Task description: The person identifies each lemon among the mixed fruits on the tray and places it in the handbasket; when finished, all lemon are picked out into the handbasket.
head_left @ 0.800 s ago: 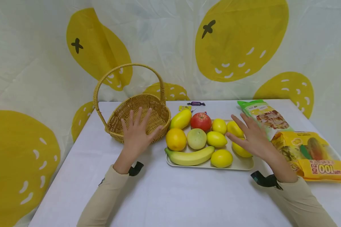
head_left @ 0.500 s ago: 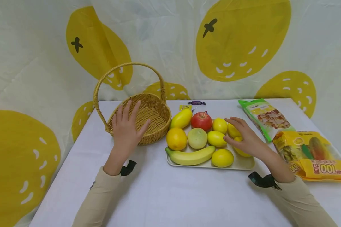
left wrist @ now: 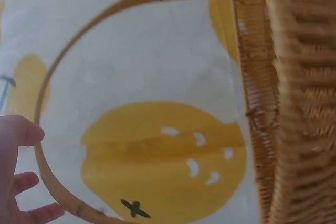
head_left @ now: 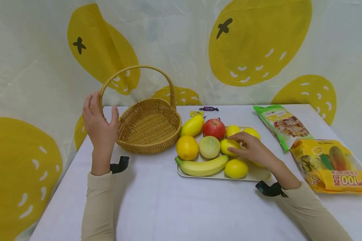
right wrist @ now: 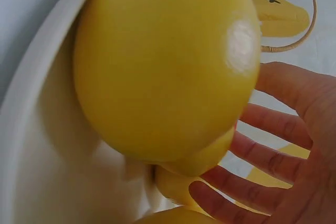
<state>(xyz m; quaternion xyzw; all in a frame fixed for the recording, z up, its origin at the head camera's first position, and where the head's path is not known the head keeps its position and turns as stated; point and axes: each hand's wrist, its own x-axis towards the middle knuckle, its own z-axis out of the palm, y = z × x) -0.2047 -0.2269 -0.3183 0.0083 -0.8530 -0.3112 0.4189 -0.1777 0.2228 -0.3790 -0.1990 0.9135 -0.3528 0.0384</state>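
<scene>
A woven basket (head_left: 151, 146) with a tall handle (head_left: 135, 68) stands at the back left of the table. My left hand (head_left: 101, 110) is raised beside the left foot of the handle, with its fingers straight. In the left wrist view the fingers (left wrist: 18, 129) lie next to the handle (left wrist: 105, 30) without wrapping it. A cream tray (head_left: 217, 176) holds a banana (head_left: 202, 165), an orange (head_left: 187, 147), a red apple (head_left: 214, 128) and several lemons. My right hand (head_left: 236, 144) lies over the lemons, its fingertips on one lemon (head_left: 226, 144). The right wrist view shows spread fingers (right wrist: 273, 161) beside a lemon (right wrist: 163, 66).
Two snack bags lie at the right: a green one (head_left: 282, 125) and a yellow one (head_left: 332, 165). A wrapped purple candy (head_left: 208, 108) sits behind the tray. A lemon-print cloth hangs behind the table. White tabletop stretches in front of the tray and basket.
My left hand has moved from over the basket's front rim up and left to the handle's foot. My right hand has slid left across the tray onto the middle lemons.
</scene>
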